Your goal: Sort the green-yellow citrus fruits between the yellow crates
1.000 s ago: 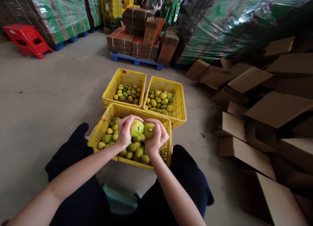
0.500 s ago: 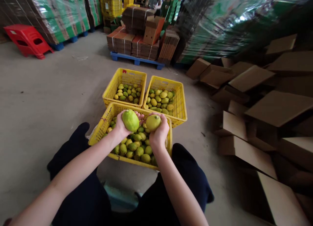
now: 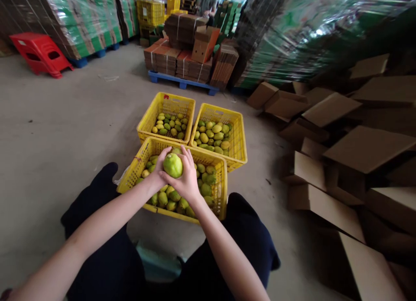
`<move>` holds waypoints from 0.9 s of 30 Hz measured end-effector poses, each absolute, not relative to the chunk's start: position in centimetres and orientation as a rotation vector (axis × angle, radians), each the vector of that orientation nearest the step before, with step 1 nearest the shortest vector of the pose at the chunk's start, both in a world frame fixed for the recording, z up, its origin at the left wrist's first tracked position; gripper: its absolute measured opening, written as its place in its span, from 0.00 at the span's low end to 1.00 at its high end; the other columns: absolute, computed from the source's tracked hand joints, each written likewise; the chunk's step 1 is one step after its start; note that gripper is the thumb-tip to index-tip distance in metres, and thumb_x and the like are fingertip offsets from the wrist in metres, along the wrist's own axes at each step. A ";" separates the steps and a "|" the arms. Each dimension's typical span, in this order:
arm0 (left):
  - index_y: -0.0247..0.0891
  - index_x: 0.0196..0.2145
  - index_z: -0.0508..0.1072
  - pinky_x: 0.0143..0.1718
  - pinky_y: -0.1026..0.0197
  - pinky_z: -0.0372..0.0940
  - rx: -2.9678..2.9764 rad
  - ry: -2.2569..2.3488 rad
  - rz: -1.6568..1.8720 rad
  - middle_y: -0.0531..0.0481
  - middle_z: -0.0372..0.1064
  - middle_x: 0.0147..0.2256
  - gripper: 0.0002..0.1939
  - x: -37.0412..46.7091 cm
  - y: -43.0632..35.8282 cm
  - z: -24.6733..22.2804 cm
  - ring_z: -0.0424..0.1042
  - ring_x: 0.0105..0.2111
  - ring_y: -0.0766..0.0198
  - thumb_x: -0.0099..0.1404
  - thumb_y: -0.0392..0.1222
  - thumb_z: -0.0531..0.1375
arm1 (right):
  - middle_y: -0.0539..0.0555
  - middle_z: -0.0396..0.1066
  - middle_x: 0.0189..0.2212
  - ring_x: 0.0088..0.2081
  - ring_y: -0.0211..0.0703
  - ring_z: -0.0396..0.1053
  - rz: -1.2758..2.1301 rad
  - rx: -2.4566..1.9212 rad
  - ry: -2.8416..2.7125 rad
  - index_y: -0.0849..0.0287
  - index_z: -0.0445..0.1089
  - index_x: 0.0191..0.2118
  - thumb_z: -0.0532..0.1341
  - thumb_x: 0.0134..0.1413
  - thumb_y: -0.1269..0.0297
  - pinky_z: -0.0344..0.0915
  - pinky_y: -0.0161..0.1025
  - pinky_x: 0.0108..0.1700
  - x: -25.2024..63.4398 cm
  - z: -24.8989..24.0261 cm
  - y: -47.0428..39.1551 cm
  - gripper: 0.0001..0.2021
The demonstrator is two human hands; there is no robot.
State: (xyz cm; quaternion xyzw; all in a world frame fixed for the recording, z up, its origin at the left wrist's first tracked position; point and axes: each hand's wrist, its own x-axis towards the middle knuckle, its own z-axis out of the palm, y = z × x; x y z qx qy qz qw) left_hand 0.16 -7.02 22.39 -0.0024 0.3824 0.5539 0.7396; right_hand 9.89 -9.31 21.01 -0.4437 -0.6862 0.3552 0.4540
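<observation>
Both my hands meet over the near yellow crate, which holds many green and yellow lemons. Between them is a green lemon. My left hand wraps its left side, and my right hand closes round its right side. Part of another lemon shows just behind it, between the fingertips; which hand bears it, I cannot tell. Touching the near crate's far side are a left rear crate and a right rear crate, each with lemons inside.
Opened cardboard boxes are heaped at the right. Flattened cartons stand on a blue pallet beyond the crates. A red stool is at the far left. A person is in the background, among wrapped stacks.
My right hand has moved left, from holding a yellowish lemon apart to closing against the green lemon beside my left hand. The background person shows more fully.
</observation>
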 end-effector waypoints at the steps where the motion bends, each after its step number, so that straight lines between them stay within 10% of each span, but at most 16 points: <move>1: 0.37 0.26 0.71 0.32 0.60 0.71 0.013 0.857 1.242 0.51 0.68 0.19 0.13 0.1 -6.8 22.6 0.73 0.26 0.60 0.65 0.43 0.52 | 0.61 0.64 0.61 0.67 0.65 0.53 0.903 -1.061 -1.650 0.55 0.71 0.49 0.74 0.37 0.53 0.49 0.62 0.67 10.0 21.5 -9.5 0.30; 5: 0.39 0.25 0.71 0.35 0.59 0.72 0.022 0.884 1.420 0.48 0.71 0.22 0.16 -0.5 -5.8 23.3 0.74 0.29 0.60 0.64 0.45 0.49 | 0.54 0.75 0.47 0.49 0.54 0.73 1.076 -0.977 -1.344 0.52 0.70 0.48 0.73 0.40 0.57 0.68 0.52 0.54 11.7 23.2 -9.2 0.26; 12: 0.38 0.21 0.74 0.37 0.60 0.68 0.856 0.933 1.709 0.48 0.73 0.24 0.18 -1.4 -6.6 24.6 0.74 0.30 0.60 0.61 0.46 0.52 | 0.53 0.74 0.27 0.34 0.50 0.75 1.119 -0.890 -0.963 0.57 0.72 0.35 0.51 0.59 0.43 0.72 0.47 0.39 13.4 23.1 -7.9 0.22; 19: 0.39 0.26 0.78 0.38 0.57 0.65 1.466 1.024 1.627 0.48 0.77 0.28 0.19 -0.9 -8.2 23.7 0.73 0.32 0.58 0.66 0.46 0.51 | 0.55 0.76 0.37 0.40 0.49 0.74 0.340 -0.904 -1.460 0.55 0.74 0.41 0.47 0.65 0.56 0.69 0.47 0.44 12.8 21.5 -9.2 0.19; 27: 0.39 0.25 0.77 0.41 0.56 0.66 1.424 1.014 1.620 0.48 0.77 0.29 0.19 -0.8 -8.4 23.9 0.73 0.33 0.57 0.65 0.48 0.53 | 0.54 0.75 0.37 0.39 0.48 0.73 0.327 -0.904 -1.438 0.55 0.73 0.42 0.46 0.66 0.56 0.68 0.46 0.44 12.7 21.5 -9.4 0.19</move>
